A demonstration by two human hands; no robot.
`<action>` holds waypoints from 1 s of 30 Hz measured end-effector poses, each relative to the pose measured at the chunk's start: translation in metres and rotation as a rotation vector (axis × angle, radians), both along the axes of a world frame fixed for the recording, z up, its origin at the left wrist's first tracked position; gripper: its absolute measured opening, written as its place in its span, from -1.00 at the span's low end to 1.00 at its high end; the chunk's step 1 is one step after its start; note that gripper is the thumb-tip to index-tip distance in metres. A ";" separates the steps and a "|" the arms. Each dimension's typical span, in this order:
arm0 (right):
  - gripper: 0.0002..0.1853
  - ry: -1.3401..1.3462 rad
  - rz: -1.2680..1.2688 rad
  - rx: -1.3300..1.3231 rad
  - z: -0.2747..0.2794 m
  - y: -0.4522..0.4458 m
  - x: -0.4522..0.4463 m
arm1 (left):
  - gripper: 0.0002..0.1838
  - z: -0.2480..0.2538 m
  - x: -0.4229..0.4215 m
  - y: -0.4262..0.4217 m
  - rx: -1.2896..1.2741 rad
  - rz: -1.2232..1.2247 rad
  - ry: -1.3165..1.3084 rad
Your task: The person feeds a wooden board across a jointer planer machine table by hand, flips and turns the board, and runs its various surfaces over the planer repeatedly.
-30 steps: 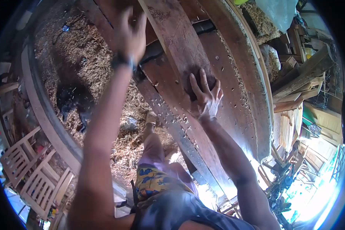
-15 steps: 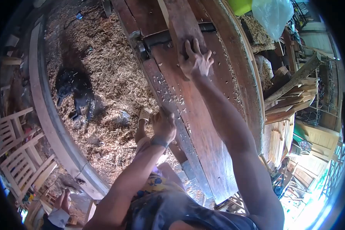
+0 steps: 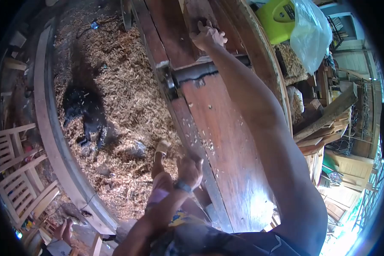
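Where R grip (image 3: 209, 37) rests, brn brd (image 3: 199, 9) lies directly u/neath.

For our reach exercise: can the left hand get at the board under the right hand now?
Probably yes, stretching forward: only shavings and a dark bar seem to lie between the left hand and the board.

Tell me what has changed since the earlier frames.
The right hand has pushed the board forward, its near end now past the dark band. The left hand has drawn back beside the bench. Unchanged: right hand on board, dog lying in shavings.
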State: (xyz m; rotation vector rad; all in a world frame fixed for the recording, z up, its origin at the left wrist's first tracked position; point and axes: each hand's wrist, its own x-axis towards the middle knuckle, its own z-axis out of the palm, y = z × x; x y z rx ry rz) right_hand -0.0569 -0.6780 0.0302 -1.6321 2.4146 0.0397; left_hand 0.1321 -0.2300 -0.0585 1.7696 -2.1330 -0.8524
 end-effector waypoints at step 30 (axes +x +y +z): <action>-0.10 -0.236 0.089 0.000 0.026 0.221 0.308 | -0.29 -0.022 0.259 -0.265 1.361 0.265 1.982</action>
